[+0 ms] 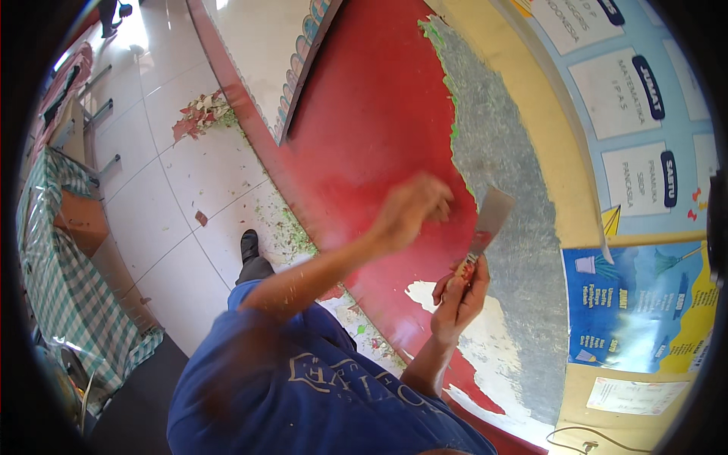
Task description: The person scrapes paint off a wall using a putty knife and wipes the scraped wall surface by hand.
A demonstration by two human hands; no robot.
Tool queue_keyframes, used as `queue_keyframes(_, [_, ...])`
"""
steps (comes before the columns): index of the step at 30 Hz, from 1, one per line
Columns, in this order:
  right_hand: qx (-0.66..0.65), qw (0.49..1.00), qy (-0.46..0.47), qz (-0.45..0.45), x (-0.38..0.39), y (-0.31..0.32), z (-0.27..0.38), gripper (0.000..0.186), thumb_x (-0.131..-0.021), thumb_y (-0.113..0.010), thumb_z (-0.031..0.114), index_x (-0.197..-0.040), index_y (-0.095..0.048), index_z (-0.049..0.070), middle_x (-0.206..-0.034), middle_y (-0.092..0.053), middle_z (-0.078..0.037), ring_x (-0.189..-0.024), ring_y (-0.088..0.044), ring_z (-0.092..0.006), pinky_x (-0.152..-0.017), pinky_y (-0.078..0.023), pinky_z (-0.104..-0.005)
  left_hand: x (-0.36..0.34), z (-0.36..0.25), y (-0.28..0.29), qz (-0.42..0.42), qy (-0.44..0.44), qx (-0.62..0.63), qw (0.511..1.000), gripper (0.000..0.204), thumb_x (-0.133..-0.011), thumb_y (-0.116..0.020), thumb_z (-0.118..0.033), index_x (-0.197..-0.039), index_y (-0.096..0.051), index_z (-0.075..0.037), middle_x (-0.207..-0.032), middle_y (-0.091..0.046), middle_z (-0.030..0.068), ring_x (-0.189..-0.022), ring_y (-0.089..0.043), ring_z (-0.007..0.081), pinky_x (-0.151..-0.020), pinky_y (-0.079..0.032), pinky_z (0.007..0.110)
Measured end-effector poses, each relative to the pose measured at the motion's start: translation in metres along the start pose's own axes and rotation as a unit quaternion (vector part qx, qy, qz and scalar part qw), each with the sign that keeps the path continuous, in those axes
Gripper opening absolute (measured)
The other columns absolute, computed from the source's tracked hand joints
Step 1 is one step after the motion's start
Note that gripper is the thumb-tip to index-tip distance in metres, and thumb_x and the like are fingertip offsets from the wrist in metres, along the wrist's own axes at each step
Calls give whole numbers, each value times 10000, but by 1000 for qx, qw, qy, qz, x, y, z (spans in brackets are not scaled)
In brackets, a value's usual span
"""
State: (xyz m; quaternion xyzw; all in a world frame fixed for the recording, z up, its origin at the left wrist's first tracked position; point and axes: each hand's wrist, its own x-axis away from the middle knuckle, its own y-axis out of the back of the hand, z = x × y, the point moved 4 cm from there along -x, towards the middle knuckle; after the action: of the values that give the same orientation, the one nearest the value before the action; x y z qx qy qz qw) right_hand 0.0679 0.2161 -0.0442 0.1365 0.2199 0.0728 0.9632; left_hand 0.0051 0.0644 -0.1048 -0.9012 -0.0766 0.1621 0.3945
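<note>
My right hand [459, 299] grips a scraper with a wide steel blade [493, 212] and a paint-stained handle. My left hand [413, 208], somewhat blurred, is raised beside the blade, fingers loosely bent and apart, holding nothing. Behind both hands is a wall with red paint [356, 129], a rough grey stripped band [516, 318] edged in green flakes, and ragged white patches [485, 326] lower down.
Paint flakes [205, 114] litter the tiled floor [174, 212] near my foot [250, 246]. A checked cloth [68, 265] covers furniture at left; a person's leg [108, 19] shows at far top left. Posters [629, 303] hang at right, a cable [576, 440] below.
</note>
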Motion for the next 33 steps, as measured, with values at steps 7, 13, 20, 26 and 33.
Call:
queue_keyframes(7, [346, 935, 81, -26, -25, -47, 16, 384, -873, -477, -6, -1250, -504, -72, -1002, -633, -243, -828, -670, -336, -668, -532, -347, -10, 10, -47, 145, 230, 300, 914, 484, -937, -445, -508, -1017, -568, -46, -839, -599, 90, -755, -604, 201, -741, -515, 340])
queue_keyframes(13, [449, 885, 91, -89, -24, -75, 27, 348, -895, -475, 2, -1230, -551, -52, -850, -674, -191, -693, -653, -180, -593, -489, -271, -15, -4, -33, 160, 292, 356, 873, 449, -919, -476, -508, -950, -564, -69, -743, -568, 48, -706, -585, 186, -683, -507, 336])
queue_keyframes(20, [449, 889, -9, -95, -21, -79, 32, 322, -878, -503, -3, -1187, -567, -71, -852, -663, -214, -688, -659, -256, -572, -497, -311, -21, -18, -37, 118, 330, 374, 858, 443, -933, -431, -518, -818, -498, -95, -619, -403, -25, -581, -498, 131, -591, -462, 291])
queue_keyframes(26, [436, 895, -38, -90, -33, -81, 34, 271, -865, -514, -5, -1110, -598, -87, -928, -657, -249, -805, -683, -345, -630, -531, -347, -37, -25, -35, 123, 304, 362, 872, 451, -932, -411, -530, -805, -470, -102, -583, -337, -40, -535, -452, 112, -542, -444, 288])
queue_keyframes(33, [421, 904, -21, -68, -53, -94, 46, 251, -860, -508, -20, -1081, -596, -97, -878, -649, -239, -740, -676, -321, -606, -523, -340, -49, -36, -34, 143, 271, 350, 885, 442, -933, -412, -526, -802, -460, -106, -585, -322, -44, -533, -444, 109, -544, -433, 293])
